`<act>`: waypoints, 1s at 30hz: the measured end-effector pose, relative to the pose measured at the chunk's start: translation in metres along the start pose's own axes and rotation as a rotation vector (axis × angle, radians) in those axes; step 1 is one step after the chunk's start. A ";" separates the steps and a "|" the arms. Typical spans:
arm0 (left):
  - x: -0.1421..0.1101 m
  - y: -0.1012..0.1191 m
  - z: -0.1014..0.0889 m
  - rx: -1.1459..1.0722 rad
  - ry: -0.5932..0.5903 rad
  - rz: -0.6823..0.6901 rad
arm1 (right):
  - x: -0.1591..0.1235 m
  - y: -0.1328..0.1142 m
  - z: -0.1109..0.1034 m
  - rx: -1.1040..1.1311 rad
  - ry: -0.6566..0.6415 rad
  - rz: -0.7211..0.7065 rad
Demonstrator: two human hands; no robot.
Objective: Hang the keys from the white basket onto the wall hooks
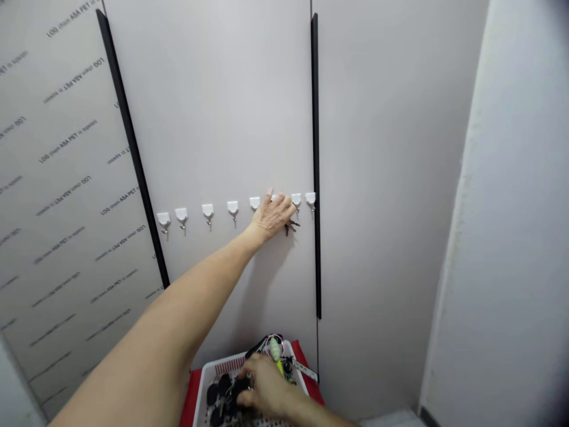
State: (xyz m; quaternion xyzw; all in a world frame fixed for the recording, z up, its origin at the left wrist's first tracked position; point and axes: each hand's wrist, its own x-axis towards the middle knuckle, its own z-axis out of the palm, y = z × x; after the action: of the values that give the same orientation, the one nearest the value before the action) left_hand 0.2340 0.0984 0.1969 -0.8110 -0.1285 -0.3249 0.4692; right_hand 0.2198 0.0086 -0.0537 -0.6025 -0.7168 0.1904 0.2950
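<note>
My left hand is up at the row of hooks, its fingers closed and covering one of them. Below those fingers dangles a small bunch of dark keys; whether it rests on the hook is hidden. White adhesive hooks with metal prongs run in a line across the pale door panel. Lower down, my right hand reaches into a white plastic basket, thumb and fingers closed around a black item that looks like a key fob. Several similar black pieces lie around it.
Long black handles edge the door panels. Film with printed lettering covers the left panel. A light green charm and a yellow piece lie in the basket, which sits on something red. A white wall bounds the right.
</note>
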 end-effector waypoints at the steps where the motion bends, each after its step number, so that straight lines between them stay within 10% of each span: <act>1: 0.001 0.001 0.000 -0.029 -0.010 0.030 | 0.005 -0.003 -0.019 0.000 0.053 -0.029; 4: 0.006 -0.002 -0.001 -0.169 -0.092 -0.129 | 0.028 -0.021 -0.094 0.008 0.440 -0.119; 7: 0.014 -0.016 -0.004 -0.387 -0.108 -0.594 | 0.054 -0.041 -0.170 -0.078 0.830 -0.178; 12: 0.014 -0.052 -0.010 -0.699 0.043 -1.098 | 0.079 -0.054 -0.218 -0.156 0.922 -0.271; 17: -0.047 -0.055 -0.022 -0.956 0.155 -1.212 | 0.066 -0.041 -0.191 -0.091 0.811 -0.188; 25: -0.228 0.060 -0.020 -1.166 -0.419 -1.156 | 0.027 -0.015 -0.096 -0.048 0.405 -0.092; 30: -0.286 0.107 -0.024 -1.072 -0.609 -0.977 | 0.017 -0.003 -0.043 0.001 0.264 -0.047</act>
State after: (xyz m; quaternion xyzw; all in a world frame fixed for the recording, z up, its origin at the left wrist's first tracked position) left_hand 0.0630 0.0488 -0.0527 -0.8317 -0.4192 -0.2754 -0.2381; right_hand 0.2436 0.0208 -0.0158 -0.6051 -0.6857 0.1028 0.3912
